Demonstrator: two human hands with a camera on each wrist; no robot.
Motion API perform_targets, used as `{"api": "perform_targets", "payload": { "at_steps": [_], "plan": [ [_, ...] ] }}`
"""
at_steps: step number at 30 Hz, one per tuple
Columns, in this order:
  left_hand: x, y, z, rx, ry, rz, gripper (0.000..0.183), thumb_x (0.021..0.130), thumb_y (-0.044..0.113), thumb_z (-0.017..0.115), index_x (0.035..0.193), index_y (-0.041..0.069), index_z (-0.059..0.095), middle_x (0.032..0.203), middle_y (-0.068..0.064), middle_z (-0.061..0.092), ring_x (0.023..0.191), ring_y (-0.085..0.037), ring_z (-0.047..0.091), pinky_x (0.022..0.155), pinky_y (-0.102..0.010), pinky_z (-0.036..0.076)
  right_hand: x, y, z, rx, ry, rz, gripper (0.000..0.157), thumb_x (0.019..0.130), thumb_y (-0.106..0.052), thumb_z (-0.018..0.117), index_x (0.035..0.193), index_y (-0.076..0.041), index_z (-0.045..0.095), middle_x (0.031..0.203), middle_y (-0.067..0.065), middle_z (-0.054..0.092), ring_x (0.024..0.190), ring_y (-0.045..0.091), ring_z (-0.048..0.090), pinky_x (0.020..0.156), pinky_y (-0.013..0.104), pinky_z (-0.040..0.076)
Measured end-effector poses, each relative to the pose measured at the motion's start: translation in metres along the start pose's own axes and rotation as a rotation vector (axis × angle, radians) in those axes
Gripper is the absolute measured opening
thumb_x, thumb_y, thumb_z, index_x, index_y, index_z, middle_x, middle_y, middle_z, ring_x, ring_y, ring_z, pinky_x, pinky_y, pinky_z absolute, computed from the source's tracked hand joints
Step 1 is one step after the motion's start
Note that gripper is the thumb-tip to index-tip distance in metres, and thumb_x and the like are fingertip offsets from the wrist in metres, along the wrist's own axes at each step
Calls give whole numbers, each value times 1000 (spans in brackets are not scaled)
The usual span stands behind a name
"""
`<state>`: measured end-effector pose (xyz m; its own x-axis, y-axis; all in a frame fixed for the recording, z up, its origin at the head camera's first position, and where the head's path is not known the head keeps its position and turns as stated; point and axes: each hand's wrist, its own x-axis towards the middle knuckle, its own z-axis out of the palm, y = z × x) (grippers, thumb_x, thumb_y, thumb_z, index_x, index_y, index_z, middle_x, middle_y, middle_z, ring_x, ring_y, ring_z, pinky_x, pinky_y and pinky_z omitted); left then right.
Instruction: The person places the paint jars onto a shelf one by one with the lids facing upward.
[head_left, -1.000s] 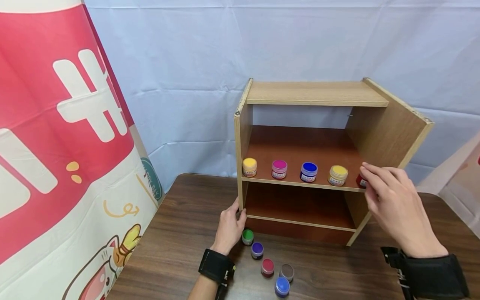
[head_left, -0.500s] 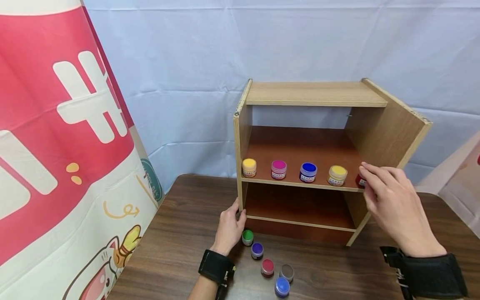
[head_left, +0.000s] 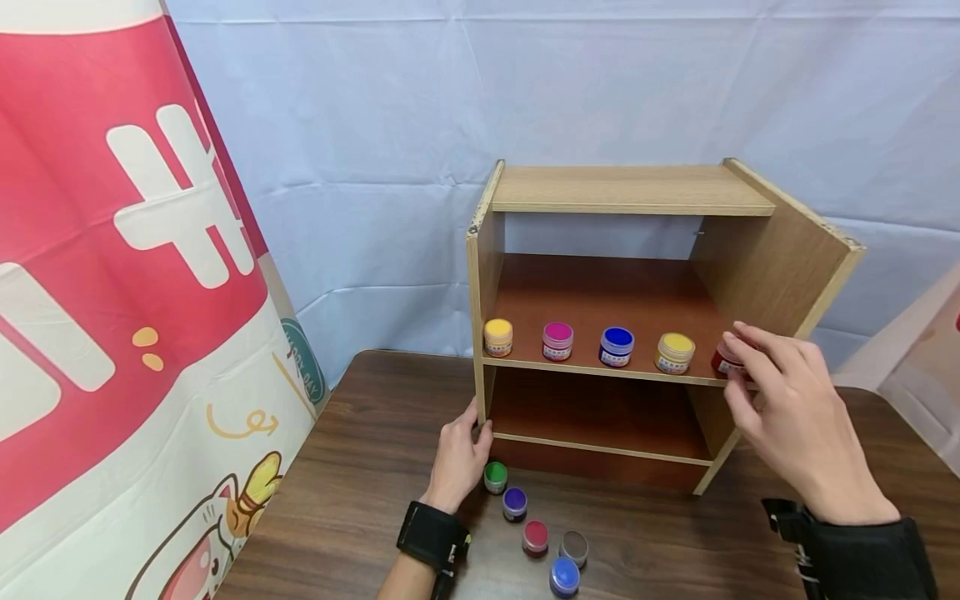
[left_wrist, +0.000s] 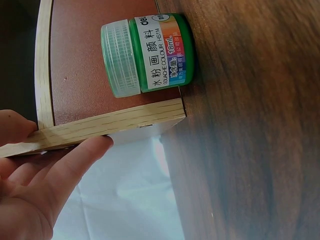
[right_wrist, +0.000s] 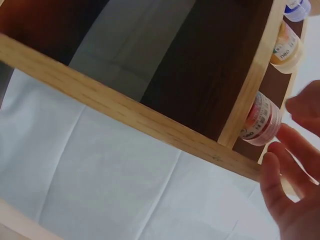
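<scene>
A small wooden shelf unit (head_left: 637, 188) stands on the table. My left hand (head_left: 456, 460) pinches the lower front edge of its left side panel (left_wrist: 115, 120), thumb on one face and fingers on the other. At the right end of the middle board stands a dark red paint jar (head_left: 724, 363), upright. My right hand (head_left: 798, 425) is beside this jar, fingertips close at its lid and thumb spread apart, not gripping it. Left of it in a row are a yellow jar (head_left: 675, 353), a blue jar (head_left: 617, 347), a magenta jar (head_left: 557, 342) and an orange-yellow jar (head_left: 498, 337).
On the table before the unit are several more jars: green (head_left: 495, 477), purple (head_left: 514, 504), red (head_left: 535, 539), brown-grey (head_left: 573, 548) and blue (head_left: 564, 577). The green one is nearest my left hand. A pale cloth (head_left: 360, 167) hangs behind, a printed curtain (head_left: 187, 333) at left.
My right fingers have loosened from the dark red jar and drawn slightly back, so more of it shows. The left hand keeps its hold on the side panel.
</scene>
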<state>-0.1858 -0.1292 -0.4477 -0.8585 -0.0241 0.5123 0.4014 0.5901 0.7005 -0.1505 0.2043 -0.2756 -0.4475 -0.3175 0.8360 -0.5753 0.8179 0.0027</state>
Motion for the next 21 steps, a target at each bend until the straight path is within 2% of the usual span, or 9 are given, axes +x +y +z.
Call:
{"api": "perform_targets", "payload": {
  "at_steps": [2,4,7,9,12,14,16,19,21],
  "plan": [
    [0,0,0,-2,-6,-2,45,92,15,54,135,2,49,117,-16,65,99,-15,61,76,-35,55,-1,-2,-1,31,88,20,37,77,-4,54,110,8,64,113,27,60,98,44,48,84,49,35],
    [0,-1,0,-2,-14,-7,46,93,16,54,136,2,48,119,-16,64,98,-14,62,73,-34,55,-3,-4,-1,56,199,70,34,78,-5,54,107,7,66,108,27,61,94,38,50,86,38,37],
    [-1,-2,-2,4,-13,-14,46,93,16,54,136,1,48,120,-17,63,97,-14,62,73,-34,55,-14,-5,3,108,358,187,32,76,-2,57,105,8,66,100,28,61,88,14,54,82,17,36],
    [-2,-2,-5,16,-4,-18,46,92,16,55,135,1,49,120,-18,63,98,-15,62,75,-35,55,-26,-2,8,155,398,266,34,74,3,59,108,9,65,100,28,60,90,1,51,79,7,34],
    [-2,-4,-6,30,5,-12,46,92,15,55,135,0,49,120,-17,63,102,-16,60,79,-37,54,-47,4,18,206,360,393,43,71,10,63,114,10,61,104,17,59,94,-7,49,76,4,37],
    [-2,-4,-6,32,0,-6,46,92,15,55,135,0,49,121,-17,63,104,-18,60,81,-37,53,-59,7,25,205,293,496,51,70,10,67,120,7,57,109,2,56,94,-7,49,73,2,37],
    [-1,-3,-6,25,-16,-3,46,93,15,54,135,0,48,120,-17,63,105,-19,60,81,-37,53,-69,9,30,180,214,603,57,71,5,70,126,3,55,113,-6,51,89,-11,47,72,0,37],
    [1,-1,-5,2,-53,-10,45,93,15,53,136,3,49,119,-15,64,105,-18,60,81,-37,53,-79,11,36,137,91,724,59,76,-6,71,131,-2,51,115,-1,52,83,-17,42,72,1,34],
    [1,1,-5,-10,-83,-9,43,94,15,53,135,4,49,117,-14,65,103,-18,60,80,-37,54,-83,13,39,127,26,770,58,78,-12,70,132,-3,49,116,10,53,83,-18,38,72,2,32]
  ]
}}
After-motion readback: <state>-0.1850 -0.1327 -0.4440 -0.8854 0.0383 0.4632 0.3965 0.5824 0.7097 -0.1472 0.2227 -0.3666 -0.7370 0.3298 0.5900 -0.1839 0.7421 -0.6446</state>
